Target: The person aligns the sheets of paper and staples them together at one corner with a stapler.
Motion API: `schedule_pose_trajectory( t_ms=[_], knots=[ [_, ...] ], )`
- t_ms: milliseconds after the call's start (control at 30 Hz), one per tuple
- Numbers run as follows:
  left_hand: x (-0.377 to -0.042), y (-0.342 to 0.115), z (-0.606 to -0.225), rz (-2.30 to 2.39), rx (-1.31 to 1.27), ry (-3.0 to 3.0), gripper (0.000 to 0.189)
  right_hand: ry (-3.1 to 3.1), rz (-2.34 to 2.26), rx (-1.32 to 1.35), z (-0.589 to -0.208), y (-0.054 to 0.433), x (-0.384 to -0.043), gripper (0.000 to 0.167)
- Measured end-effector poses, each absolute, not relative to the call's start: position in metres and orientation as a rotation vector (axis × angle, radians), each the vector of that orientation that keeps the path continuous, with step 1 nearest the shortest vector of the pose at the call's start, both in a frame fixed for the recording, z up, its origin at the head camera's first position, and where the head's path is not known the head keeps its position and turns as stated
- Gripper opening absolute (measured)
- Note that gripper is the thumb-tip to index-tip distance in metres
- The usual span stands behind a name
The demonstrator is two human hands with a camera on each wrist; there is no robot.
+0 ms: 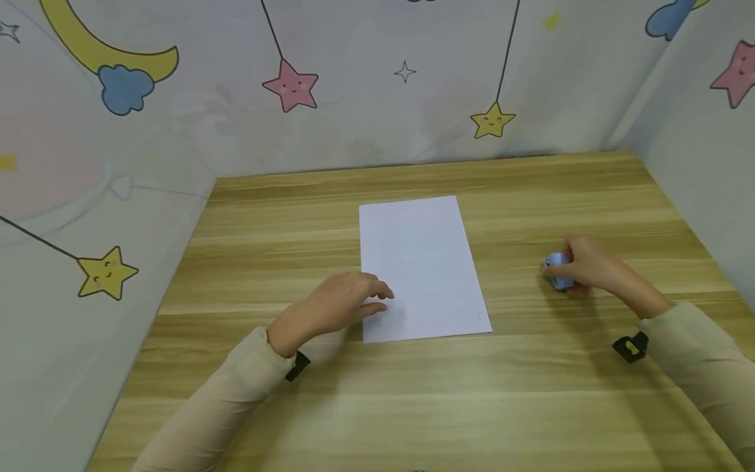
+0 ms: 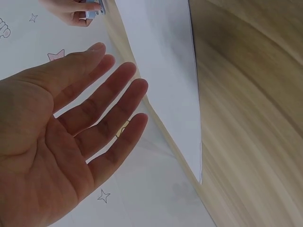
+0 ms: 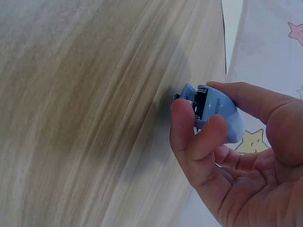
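Observation:
A stack of white paper (image 1: 421, 262) lies on the table, its layered edge showing in the left wrist view. My left hand (image 1: 342, 303) hovers over its lower left part, fingers relaxed and slightly bent, palm bare in the left wrist view. To the right of the paper, my right hand (image 1: 590, 265) holds a small light blue mini stapler (image 1: 559, 271) between thumb and fingers. Seen from the right wrist, the stapler (image 3: 220, 111) has a rounded shell and a dark gap with metal inside; fingertips (image 3: 182, 111) cover part of it.
The wood-grain table (image 1: 413, 406) runs up to a pale wall cloth (image 1: 366, 131) printed with stars, a moon and clouds. More of this cloth stands along the left and right sides. Dark wrist straps (image 1: 631, 346) sit at both cuffs.

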State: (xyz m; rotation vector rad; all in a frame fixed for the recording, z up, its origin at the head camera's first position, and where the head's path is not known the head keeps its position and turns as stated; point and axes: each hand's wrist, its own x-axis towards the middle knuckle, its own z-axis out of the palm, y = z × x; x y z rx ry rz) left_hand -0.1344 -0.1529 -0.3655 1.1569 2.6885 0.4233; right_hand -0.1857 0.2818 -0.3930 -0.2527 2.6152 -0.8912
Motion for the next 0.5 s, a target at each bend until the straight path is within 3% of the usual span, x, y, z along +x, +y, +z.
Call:
schedule_pose_trajectory(
  t_ms=[500],
  knots=[
    [-0.138,-0.167,-0.367,0.417,1.120,2.738,0.021,2.590,-0.873,-0.220,-0.395,0.292,-0.188,0.044]
  ],
)
